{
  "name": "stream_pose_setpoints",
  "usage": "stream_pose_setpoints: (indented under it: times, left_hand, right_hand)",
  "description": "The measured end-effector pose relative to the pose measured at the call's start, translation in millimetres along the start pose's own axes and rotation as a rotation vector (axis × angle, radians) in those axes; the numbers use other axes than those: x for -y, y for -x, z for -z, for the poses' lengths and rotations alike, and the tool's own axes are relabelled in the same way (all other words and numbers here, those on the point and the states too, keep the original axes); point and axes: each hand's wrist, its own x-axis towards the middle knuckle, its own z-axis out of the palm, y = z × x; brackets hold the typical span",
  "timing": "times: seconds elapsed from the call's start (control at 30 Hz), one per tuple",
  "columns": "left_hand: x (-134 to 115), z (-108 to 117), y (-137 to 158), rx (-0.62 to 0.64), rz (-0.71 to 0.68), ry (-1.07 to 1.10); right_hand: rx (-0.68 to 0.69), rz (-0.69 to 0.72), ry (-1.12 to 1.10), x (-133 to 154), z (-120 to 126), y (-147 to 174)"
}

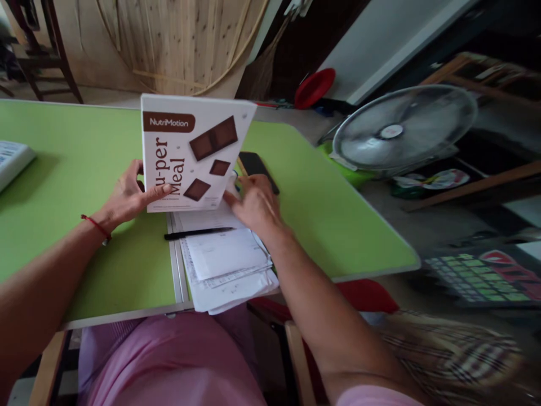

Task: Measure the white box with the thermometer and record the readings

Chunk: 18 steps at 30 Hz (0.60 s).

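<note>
A white box (198, 169) printed with chocolate pieces and the word "NutriMotion" stands tilted above the green table. My left hand (135, 189) grips its lower left side, the thumb across the front and the fingers behind. Beside the lower right edge, my right hand (257, 206) is closed, fingers bent. Something small, white and blue, shows by its thumb, partly hidden by the box. Just beyond that hand lies a dark phone (257, 166). Beneath the box are several loose papers (228, 256), with a black pen (196, 233) across them.
The green table (338, 225) spans the view, with a white device (12, 160) at its left edge. A standing fan (389, 132) is beyond the right side, near a red basin (315, 88). A wooden chair (46, 59) stands at the far left.
</note>
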Motion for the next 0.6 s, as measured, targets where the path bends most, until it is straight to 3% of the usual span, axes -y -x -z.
stream_pose_setpoints:
  times: [0.07,0.17,0.27,0.6]
  left_hand:
    - [2.5,1.1,-1.5,-0.072,-0.019,-0.005]
    - [8.2,3.0,-3.9,-0.127,-0.062,-0.005]
    - [12.7,4.6,-6.0,-0.158,-0.09,-0.046]
    - [12.2,10.3,-6.3,-0.084,-0.141,-0.198]
  right_hand:
    - [-0.056,0.119,-0.084,1.8,7.4,7.1]
    - [0.169,0.336,-0.229,4.4,21.3,19.3]
    - [0.348,0.458,-0.246,3.2,31.4,29.6]
    - [0.371,0.641,-0.033,-2.4,27.1,39.1]
